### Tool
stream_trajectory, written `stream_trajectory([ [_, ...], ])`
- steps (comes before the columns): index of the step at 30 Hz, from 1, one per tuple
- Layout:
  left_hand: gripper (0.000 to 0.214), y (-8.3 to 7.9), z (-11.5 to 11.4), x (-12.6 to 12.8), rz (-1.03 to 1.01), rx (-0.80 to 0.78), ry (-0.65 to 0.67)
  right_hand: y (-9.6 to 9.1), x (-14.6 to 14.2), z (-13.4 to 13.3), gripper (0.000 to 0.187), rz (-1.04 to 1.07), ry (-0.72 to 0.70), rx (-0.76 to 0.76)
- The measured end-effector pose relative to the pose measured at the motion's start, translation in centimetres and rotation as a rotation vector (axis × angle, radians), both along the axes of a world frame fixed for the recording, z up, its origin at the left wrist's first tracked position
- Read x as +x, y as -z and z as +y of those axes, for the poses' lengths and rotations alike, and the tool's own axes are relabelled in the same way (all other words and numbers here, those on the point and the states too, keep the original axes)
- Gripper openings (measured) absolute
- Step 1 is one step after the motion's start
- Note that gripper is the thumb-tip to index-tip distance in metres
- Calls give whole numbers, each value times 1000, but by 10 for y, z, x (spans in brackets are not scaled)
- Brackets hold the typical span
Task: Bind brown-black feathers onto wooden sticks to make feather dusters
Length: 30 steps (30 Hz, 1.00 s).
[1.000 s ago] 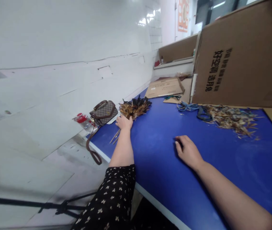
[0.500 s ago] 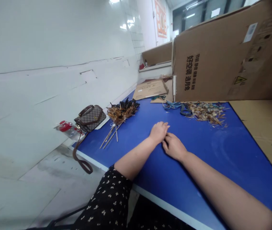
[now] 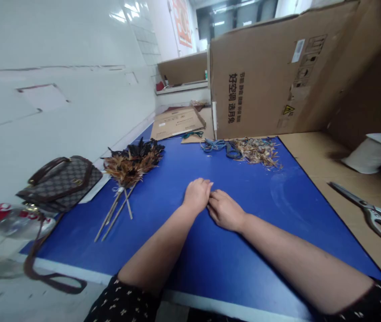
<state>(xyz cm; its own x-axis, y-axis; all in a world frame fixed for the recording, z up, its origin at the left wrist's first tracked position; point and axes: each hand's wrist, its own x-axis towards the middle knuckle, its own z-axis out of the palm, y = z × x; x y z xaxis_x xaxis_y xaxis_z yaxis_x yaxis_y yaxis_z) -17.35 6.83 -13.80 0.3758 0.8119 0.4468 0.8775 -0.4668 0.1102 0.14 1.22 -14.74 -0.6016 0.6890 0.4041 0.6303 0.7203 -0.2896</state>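
My left hand rests on the blue tabletop, its fingers closed together and bent towards the right. Against its fingertips lies my right hand, loosely curled with the fingers drawn in. No object shows in either hand. To the left lies a bunch of brown and black feathers tied onto several thin sticks. Farther back, right of the hands, is a heap of loose feather scraps beside a coil of blue cord and a dark blue scissor-like handle.
A patterned handbag and a red-capped plastic bottle are at the left edge. Metal scissors and a white spool lie on cardboard at right. A tall carton stands behind; flat cardboard lies at the back.
The view has turned to the right, bringing the spool and the whole scissors into sight. My hands stay together on the table, in much the same pose.
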Motion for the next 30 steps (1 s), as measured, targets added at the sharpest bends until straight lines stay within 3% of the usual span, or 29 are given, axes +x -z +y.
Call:
stream_trajectory([
  [8,36,4,1,-15,-113,34,39,2,-6,-4,24,-17,28,20],
  [12,37,-3,2,-15,-104,56,11,2,-8,-4,23,-57,41,10],
  [14,38,-7,-9,-19,-103,71,-9,-1,-9,-4,21,-73,43,3],
  [17,34,-6,-55,-39,-141,91,-51,-6,-10,-4,20,-88,45,-8],
  [22,32,12,-178,-78,-179,88,-225,-10,-8,-2,20,-76,31,-48],
  [24,33,16,-213,-83,-165,57,-270,-9,-7,0,26,-56,17,-69],
  [26,32,15,-229,-82,-163,32,-298,-7,-7,3,31,-35,5,-84],
  [30,29,9,-227,-79,-172,11,-331,-1,-8,8,34,10,-11,-106],
])
